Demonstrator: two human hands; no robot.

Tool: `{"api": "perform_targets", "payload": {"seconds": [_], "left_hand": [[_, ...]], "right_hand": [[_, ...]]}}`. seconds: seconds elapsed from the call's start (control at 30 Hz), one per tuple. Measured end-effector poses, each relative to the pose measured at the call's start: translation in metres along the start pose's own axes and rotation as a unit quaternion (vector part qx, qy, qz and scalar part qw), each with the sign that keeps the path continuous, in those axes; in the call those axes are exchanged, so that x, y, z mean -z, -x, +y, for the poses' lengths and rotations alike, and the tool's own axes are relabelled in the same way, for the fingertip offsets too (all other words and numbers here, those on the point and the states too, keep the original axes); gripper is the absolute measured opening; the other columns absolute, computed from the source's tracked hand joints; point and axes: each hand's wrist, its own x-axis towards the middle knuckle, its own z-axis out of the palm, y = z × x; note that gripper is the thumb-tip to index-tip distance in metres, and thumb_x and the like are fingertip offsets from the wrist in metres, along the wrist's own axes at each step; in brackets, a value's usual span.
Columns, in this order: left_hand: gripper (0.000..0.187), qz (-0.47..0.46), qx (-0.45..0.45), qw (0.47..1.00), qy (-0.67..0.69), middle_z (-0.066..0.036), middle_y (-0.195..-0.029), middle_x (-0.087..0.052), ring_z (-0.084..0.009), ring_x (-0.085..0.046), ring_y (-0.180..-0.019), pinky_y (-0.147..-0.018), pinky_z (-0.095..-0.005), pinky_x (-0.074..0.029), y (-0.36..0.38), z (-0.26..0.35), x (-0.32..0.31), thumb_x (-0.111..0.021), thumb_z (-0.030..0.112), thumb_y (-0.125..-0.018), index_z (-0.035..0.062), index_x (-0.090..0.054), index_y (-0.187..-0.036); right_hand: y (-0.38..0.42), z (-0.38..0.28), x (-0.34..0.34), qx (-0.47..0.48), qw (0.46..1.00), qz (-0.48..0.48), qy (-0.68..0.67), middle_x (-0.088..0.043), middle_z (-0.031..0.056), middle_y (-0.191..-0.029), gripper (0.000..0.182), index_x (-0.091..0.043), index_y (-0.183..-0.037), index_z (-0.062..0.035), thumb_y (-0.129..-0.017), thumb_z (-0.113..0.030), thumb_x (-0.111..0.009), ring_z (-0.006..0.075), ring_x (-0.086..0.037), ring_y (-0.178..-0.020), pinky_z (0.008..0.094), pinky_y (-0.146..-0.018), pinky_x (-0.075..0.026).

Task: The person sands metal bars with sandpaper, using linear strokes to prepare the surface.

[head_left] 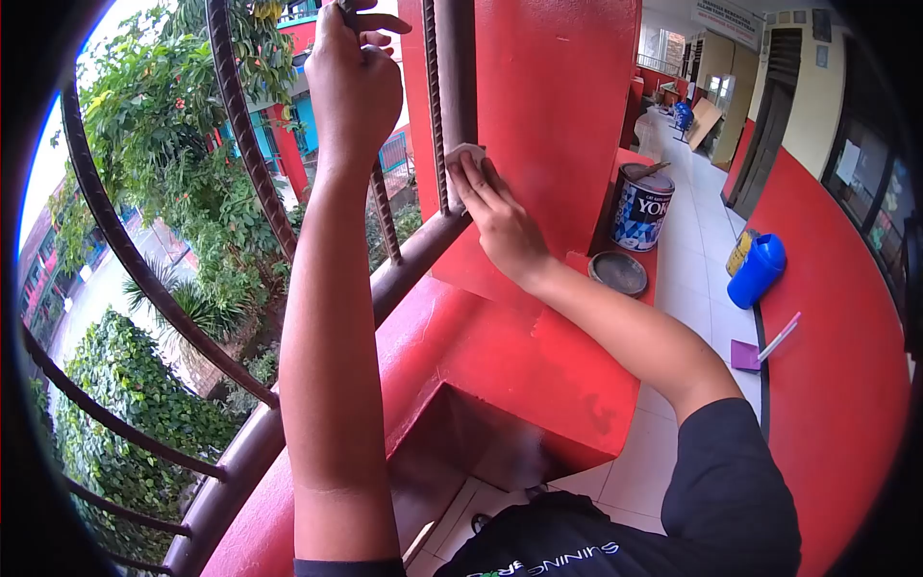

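Observation:
My left hand [354,82] is raised at the top of the view, its fingers curled around a dark ribbed metal bar [385,216] of the railing; the top of the grip is cut off by the frame edge. My right hand [502,216] presses a small pale folded piece [465,154], perhaps sandpaper or cloth, against the dark vertical railing post [457,87]. Its fingers lie closed over that piece. Below both hands runs the thick brown lower rail [409,264], beside a red pillar [548,106].
On the red ledge stands a paint can [641,213] with a brush [646,171] across its top. A round dark lid [617,274] lies near it. Along the corridor are a blue bin [757,271] and a purple dustpan [744,355]. Plants grow beyond the railing.

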Motion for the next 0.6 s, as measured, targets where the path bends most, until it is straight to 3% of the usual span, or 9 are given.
{"api": "perform_targets", "payload": {"seconds": [0.07,0.1,0.17,0.27,0.3,0.37,0.47,0.53,0.6], "left_hand": [[0.04,0.003,-0.028,0.999,0.018,-0.012,-0.11,-0.071,-0.0163,-0.072,-0.1,-0.091,-0.0345,-0.062,0.0,0.006,-0.003,-0.039,-0.015,-0.09,0.0018,-0.057,-0.121],[0.04,-0.007,-0.018,1.0,0.011,-0.012,-0.11,-0.071,-0.0163,-0.072,-0.1,-0.091,-0.0345,-0.062,0.004,0.0,0.004,-0.039,-0.015,-0.09,0.0018,-0.057,-0.121],[0.037,-0.003,-0.014,1.0,-0.003,-0.012,-0.109,-0.071,-0.0158,-0.072,-0.098,-0.091,-0.0336,-0.062,0.003,0.001,0.003,-0.039,-0.015,-0.092,0.001,-0.057,-0.119],[0.033,0.009,-0.027,0.999,-0.021,-0.011,-0.107,-0.071,-0.016,-0.072,-0.097,-0.09,-0.0329,-0.062,0.002,0.001,0.002,-0.039,-0.012,-0.095,0.0007,-0.057,-0.12],[0.033,0.006,-0.025,0.999,-0.02,-0.011,-0.107,-0.071,-0.016,-0.072,-0.097,-0.09,-0.0329,-0.062,0.003,0.0,0.001,-0.039,-0.012,-0.095,0.0007,-0.057,-0.12],[0.032,0.01,-0.024,1.0,0.004,-0.01,-0.106,-0.072,-0.0164,-0.073,-0.097,-0.089,-0.0324,-0.061,0.002,-0.002,0.001,-0.04,-0.01,-0.098,0.0014,-0.057,-0.122],[0.033,-0.003,-0.005,1.0,-0.007,-0.01,-0.105,-0.072,-0.0166,-0.073,-0.097,-0.088,-0.0324,-0.061,0.004,-0.001,0.003,-0.04,-0.01,-0.099,0.0021,-0.057,-0.124],[0.032,0.002,-0.007,1.0,-0.006,-0.01,-0.105,-0.072,-0.0166,-0.073,-0.097,-0.089,-0.0325,-0.061,0.004,-0.001,0.002,-0.041,-0.009,-0.099,0.0024,-0.057,-0.124],[0.034,0.002,-0.015,1.0,-0.015,-0.01,-0.107,-0.071,-0.0171,-0.073,-0.098,-0.091,-0.0333,-0.06,0.002,-0.003,0.003,-0.04,-0.01,-0.099,0.0024,-0.057,-0.125]], "right_hand": [[0.002,0.005,0.003,-0.01,1.0,0.01,-0.001,-0.039,0.018,-0.164,0.069,-0.038,-0.16,-0.0055,-0.092,0.006,-0.048,0.0474,-0.045,-0.143,0.0474,-0.109,-0.054],[-0.013,-0.007,0.004,-0.02,1.0,0.003,-0.011,-0.039,0.018,-0.164,0.069,-0.038,-0.16,-0.0055,-0.092,0.006,-0.048,0.0474,-0.045,-0.143,0.0474,-0.109,-0.054],[-0.083,-0.004,0.029,-0.072,0.99,0.09,-0.076,-0.041,0.0182,-0.163,0.069,-0.039,-0.16,-0.0056,-0.093,0.006,-0.046,0.0468,-0.05,-0.14,0.0474,-0.111,-0.053],[-0.105,0.007,0.03,-0.046,0.987,0.143,-0.054,-0.04,0.0184,-0.163,0.078,-0.041,-0.159,-0.0086,-0.085,0.016,-0.043,0.044,-0.049,-0.142,0.0495,-0.11,-0.053],[-0.081,0.003,0.021,-0.049,0.987,0.142,-0.053,-0.04,0.0184,-0.163,0.078,-0.041,-0.159,-0.0086,-0.085,0.016,-0.043,0.044,-0.049,-0.142,0.0495,-0.11,-0.053],[-0.008,-0.008,-0.003,-0.027,0.999,0.041,-0.01,-0.039,0.019,-0.164,0.083,-0.037,-0.161,-0.0089,-0.083,0.018,-0.043,0.0423,-0.047,-0.143,0.0491,-0.108,-0.054],[0.02,-0.006,-0.008,-0.035,0.998,0.023,-0.055,-0.037,0.0196,-0.164,0.084,-0.036,-0.161,-0.0096,-0.082,0.018,-0.043,0.044,-0.049,-0.14,0.0492,-0.105,-0.056],[-0.04,0.002,0.003,-0.087,0.987,0.108,-0.086,-0.038,0.0185,-0.164,0.085,-0.037,-0.161,-0.0107,-0.082,0.018,-0.043,0.0454,-0.056,-0.132,0.0493,-0.101,-0.058],[-0.106,0.012,0.03,-0.065,0.983,0.147,-0.085,-0.039,0.0173,-0.163,0.085,-0.035,-0.161,-0.0117,-0.082,0.018,-0.044,0.0463,-0.06,-0.124,0.0492,-0.096,-0.059]]}}
